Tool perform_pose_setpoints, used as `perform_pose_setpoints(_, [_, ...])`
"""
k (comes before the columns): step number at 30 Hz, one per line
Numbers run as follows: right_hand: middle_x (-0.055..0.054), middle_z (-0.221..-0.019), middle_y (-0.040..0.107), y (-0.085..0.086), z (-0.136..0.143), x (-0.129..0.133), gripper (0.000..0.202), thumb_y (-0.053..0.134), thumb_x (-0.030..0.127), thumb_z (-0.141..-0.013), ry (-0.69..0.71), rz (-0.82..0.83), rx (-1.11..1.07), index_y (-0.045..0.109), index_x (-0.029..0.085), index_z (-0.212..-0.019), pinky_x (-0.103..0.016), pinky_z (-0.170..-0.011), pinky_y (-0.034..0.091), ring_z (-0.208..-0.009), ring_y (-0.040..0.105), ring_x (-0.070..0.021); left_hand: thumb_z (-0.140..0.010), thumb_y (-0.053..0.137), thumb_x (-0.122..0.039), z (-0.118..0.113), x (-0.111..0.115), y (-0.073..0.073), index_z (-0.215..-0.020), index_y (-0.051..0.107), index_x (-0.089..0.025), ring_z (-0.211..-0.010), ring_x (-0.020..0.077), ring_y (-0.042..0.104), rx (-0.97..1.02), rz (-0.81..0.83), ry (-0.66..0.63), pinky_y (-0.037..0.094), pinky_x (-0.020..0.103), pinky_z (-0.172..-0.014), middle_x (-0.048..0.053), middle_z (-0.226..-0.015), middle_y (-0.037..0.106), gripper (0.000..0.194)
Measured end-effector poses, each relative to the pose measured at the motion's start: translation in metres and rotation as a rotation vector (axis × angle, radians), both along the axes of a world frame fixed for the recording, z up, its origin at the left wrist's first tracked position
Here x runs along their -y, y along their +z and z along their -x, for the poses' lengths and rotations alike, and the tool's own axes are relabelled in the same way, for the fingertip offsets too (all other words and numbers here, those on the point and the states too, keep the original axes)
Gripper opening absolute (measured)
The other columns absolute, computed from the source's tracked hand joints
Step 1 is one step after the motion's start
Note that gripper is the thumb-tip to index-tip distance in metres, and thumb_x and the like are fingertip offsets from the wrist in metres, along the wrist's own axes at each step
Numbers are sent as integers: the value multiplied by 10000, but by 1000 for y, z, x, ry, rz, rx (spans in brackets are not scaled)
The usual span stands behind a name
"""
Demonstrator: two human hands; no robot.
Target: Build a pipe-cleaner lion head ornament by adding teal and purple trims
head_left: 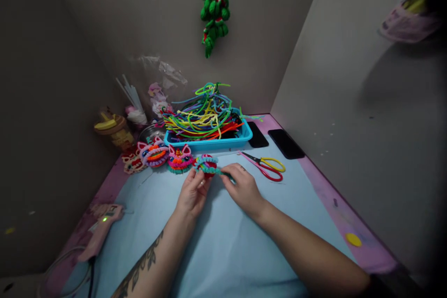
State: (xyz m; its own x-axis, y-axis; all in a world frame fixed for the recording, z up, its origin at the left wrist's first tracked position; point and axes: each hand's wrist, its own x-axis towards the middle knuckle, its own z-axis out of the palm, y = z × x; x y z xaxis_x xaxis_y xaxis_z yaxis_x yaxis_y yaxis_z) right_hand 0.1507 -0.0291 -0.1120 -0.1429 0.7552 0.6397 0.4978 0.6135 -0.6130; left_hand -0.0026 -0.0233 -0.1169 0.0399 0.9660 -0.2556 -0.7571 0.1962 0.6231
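the left hand point(193, 192) holds a pipe-cleaner piece point(206, 165) in its fingers; the fingers of the right hand point(243, 189) pinch a teal strand point(218, 171). 3 pipe-cleaner animal heads point(154, 155) sit alongside.

The tray point(209, 144) is turquoise, its stems point(195, 122) yellow, green, blue and orange-red. In front of the tray, the fuzzy piece point(206, 164) mixes teal with red — and above the tray, the hanging ornament point(213, 10) is green, flecked with red.
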Motion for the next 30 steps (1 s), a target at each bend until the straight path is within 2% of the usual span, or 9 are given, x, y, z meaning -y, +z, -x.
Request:
perform_pose_setpoints(7, [-32,-823,636,1,3,-3,89,541,157,-820,-57,112,-135,600,204,-868,-295,-753,487,-810,600,-170,-598,808,-131,-2,5,3,-817,683,-114,-748,128,657,34,11,-147,530,210,-721,37,-803,712,252])
perform_pose_setpoints(12, [-27,-798,634,4,6,-3,81,539,157,-795,-69,141,-197,603,203,-816,-295,-737,484,-786,595,-169,-698,749,-230,-4,7,1,-889,685,-157,-821,146,645,74,-6,-209,511,252,-740,35,-882,712,214])
perform_pose_setpoints(16, [-17,-766,600,5,10,-2,87,538,141,-774,-78,140,-198,592,208,-764,-288,-717,473,-774,577,-167,-694,749,-298,-9,7,0,-837,684,-166,-853,147,625,57,-62,-197,483,267,-795,26,-880,707,205])
perform_pose_setpoints(21, [-15,-755,575,7,15,-2,83,551,140,-768,-88,134,-222,593,207,-743,-286,-713,466,-766,563,-165,-630,798,-214,-15,9,1,-854,676,-173,-846,138,626,-19,-103,-195,461,256,-808,21,-876,703,258])
perform_pose_setpoints(25, [-18,-770,580,5,17,-3,89,559,132,-770,-76,138,-239,603,207,-756,-290,-735,469,-777,566,-164,-619,806,-221,-18,10,-2,-851,673,-167,-813,130,627,-50,-89,-161,461,246,-786,19,-855,703,273])
perform_pose_setpoints(30, [-24,-795,584,2,17,-2,98,550,139,-771,-74,137,-246,614,212,-781,-291,-738,482,-792,574,-165,-656,776,-355,-19,10,-5,-846,663,-191,-793,126,619,1,-67,-107,468,245,-754,1,-855,693,275])
